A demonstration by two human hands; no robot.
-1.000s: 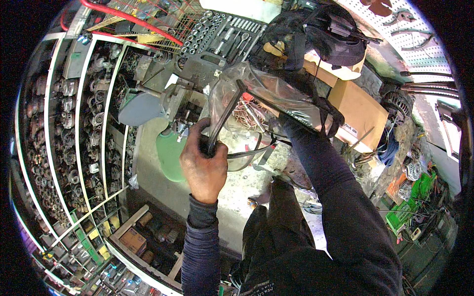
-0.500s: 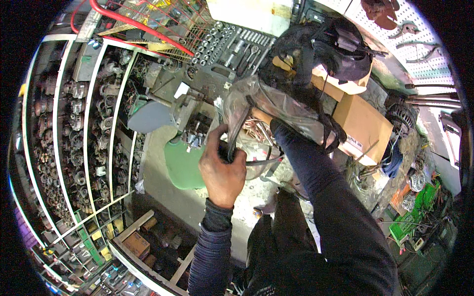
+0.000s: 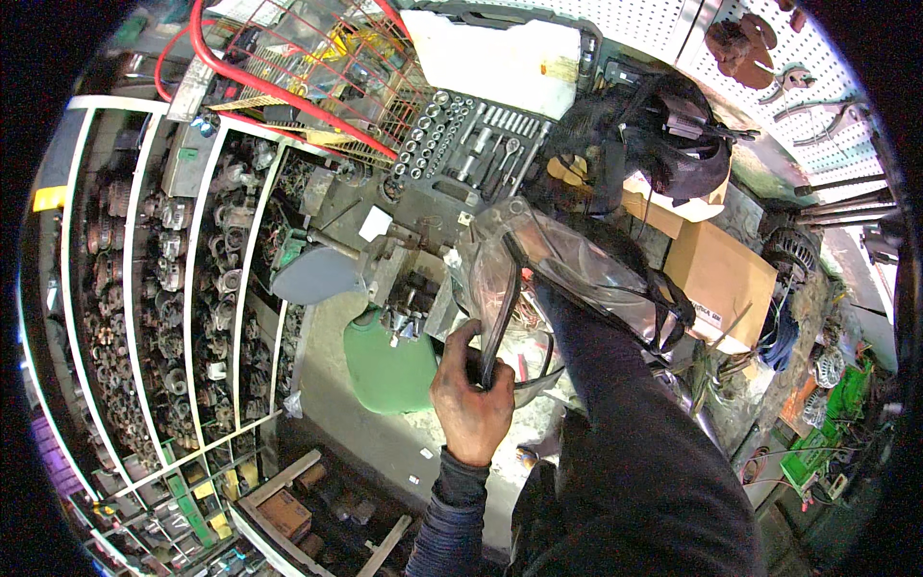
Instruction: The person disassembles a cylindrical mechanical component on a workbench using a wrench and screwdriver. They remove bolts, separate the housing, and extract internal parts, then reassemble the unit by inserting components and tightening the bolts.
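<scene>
My left hand (image 3: 471,413) grips the dark zipper edge (image 3: 503,332) of a clear plastic bag (image 3: 577,274), thumb and fingers closed round it. My right arm in its dark sleeve (image 3: 601,365) reaches up into the bag, and the hand and its fingers are hidden there. Reddish wires (image 3: 526,310) show through the plastic. A metal vise (image 3: 404,298) stands just left of the bag, with a grey pad (image 3: 312,277) beside it and a green seat (image 3: 380,370) below.
An open socket set (image 3: 481,144) and red wire basket (image 3: 327,82) lie at the back. A black backpack (image 3: 678,163) and cardboard box (image 3: 716,279) are on the right, below a pegboard (image 3: 808,154). A parts rack (image 3: 197,298) fills the left; a wooden frame (image 3: 279,481) sits lower.
The whole scene has shifted down and rightward in the picture. My left hand still grips the bag's edge, while my right hand has become more hidden by the bag.
</scene>
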